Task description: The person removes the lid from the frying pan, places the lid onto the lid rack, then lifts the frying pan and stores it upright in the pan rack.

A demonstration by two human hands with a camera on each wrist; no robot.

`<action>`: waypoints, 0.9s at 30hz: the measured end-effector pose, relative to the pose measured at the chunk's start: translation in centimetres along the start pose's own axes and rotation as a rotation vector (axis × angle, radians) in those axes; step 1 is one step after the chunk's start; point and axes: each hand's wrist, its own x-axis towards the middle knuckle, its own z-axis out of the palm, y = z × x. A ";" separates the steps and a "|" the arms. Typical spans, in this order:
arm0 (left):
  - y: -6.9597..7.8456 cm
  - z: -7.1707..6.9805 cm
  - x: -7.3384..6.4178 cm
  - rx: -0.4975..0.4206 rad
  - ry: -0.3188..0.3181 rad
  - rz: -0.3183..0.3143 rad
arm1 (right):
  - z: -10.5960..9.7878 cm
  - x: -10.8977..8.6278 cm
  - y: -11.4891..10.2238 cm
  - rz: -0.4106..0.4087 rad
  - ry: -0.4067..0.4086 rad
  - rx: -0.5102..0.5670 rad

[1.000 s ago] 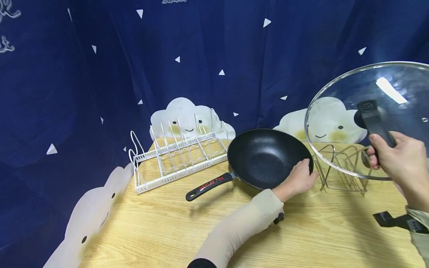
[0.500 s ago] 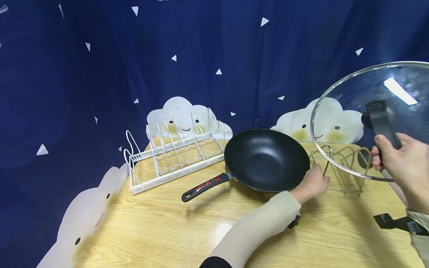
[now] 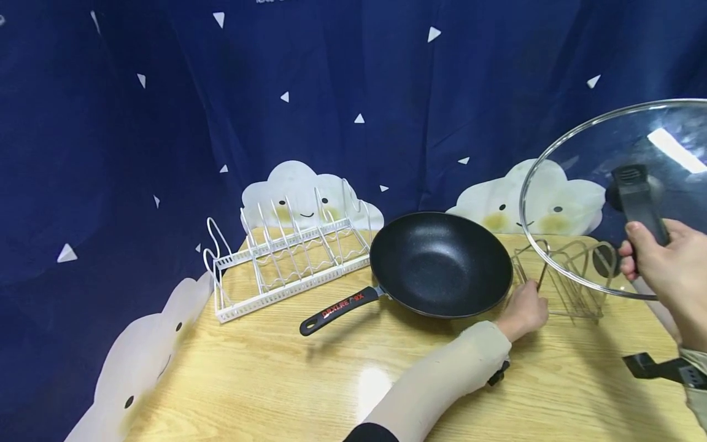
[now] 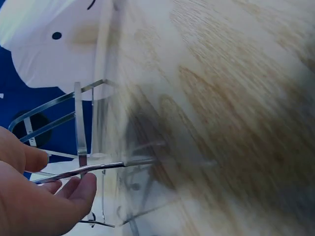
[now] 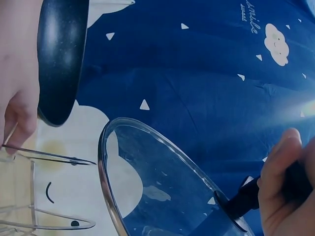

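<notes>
At the right end of the table, my left hand [image 3: 525, 312] pinches a wire of a small metal rack [image 4: 80, 118]. In the left wrist view the thumb lies above the wire and the fingers below it. My right hand [image 3: 676, 270] grips the black handle [image 3: 641, 199] of a large glass lid [image 3: 593, 144], raised above the table and tilted so its face shows. Through its lower part some of the rack is visible. A black wok [image 3: 442, 264] rests on the table left of my left hand, its long handle [image 3: 339, 310] pointing front left.
Left of the wok stands a white wire rack [image 3: 298, 285] with several upright dividers. The wooden table [image 3: 265, 380] lies under everything. Behind hangs a blue curtain [image 3: 331, 61] with white triangles and smiling clouds.
My left hand has gone from the wok's right rim to the metal rack. The lid in my right hand has shifted slightly right. The wok stays on the table.
</notes>
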 end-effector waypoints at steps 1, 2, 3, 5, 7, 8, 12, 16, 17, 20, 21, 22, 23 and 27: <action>0.0 0.1 0.0 -0.013 0.010 -0.005 | 0.0 0.0 0.0 0.009 -0.002 -0.007; 0.0 0.2 0.0 -0.024 0.024 -0.009 | -0.1 0.0 0.0 0.023 -0.003 -0.021; 0.0 0.3 0.1 -0.034 0.036 -0.019 | -0.1 0.0 0.0 0.038 -0.003 -0.045; 0.1 0.5 0.1 -0.037 0.060 -0.039 | -0.2 -0.1 -0.1 0.067 -0.005 -0.121; 0.1 0.7 0.0 -0.037 0.069 -0.073 | -0.3 -0.2 0.0 0.084 -0.009 -0.138; 0.2 0.8 0.0 -0.032 0.071 -0.088 | -0.4 -0.2 0.0 0.083 -0.011 -0.132; 0.0 1.0 -0.1 -0.008 0.069 -0.108 | -0.5 -0.4 0.1 0.047 -0.006 -0.123; -0.4 0.9 -0.1 0.001 0.058 -0.098 | -0.4 -0.5 0.0 0.050 0.000 -0.212; -0.5 0.9 -0.1 0.001 0.051 -0.099 | -0.4 -0.6 -0.1 0.058 -0.001 -0.236; -0.8 0.8 -0.2 0.008 0.052 -0.109 | -0.4 -0.7 -0.2 0.078 -0.004 -0.315; -1.0 0.8 -0.2 0.007 0.051 -0.110 | -0.4 -0.7 -0.2 0.078 -0.003 -0.341; -1.0 0.8 -0.3 -0.001 0.054 -0.108 | -0.4 -0.8 -0.2 0.085 -0.002 -0.355; -1.2 0.9 -0.3 0.003 0.053 -0.102 | -0.5 -0.8 -0.3 0.090 0.002 -0.369; -1.3 1.0 -0.7 0.008 0.073 -0.070 | -0.5 -0.9 -0.4 0.100 0.013 -0.467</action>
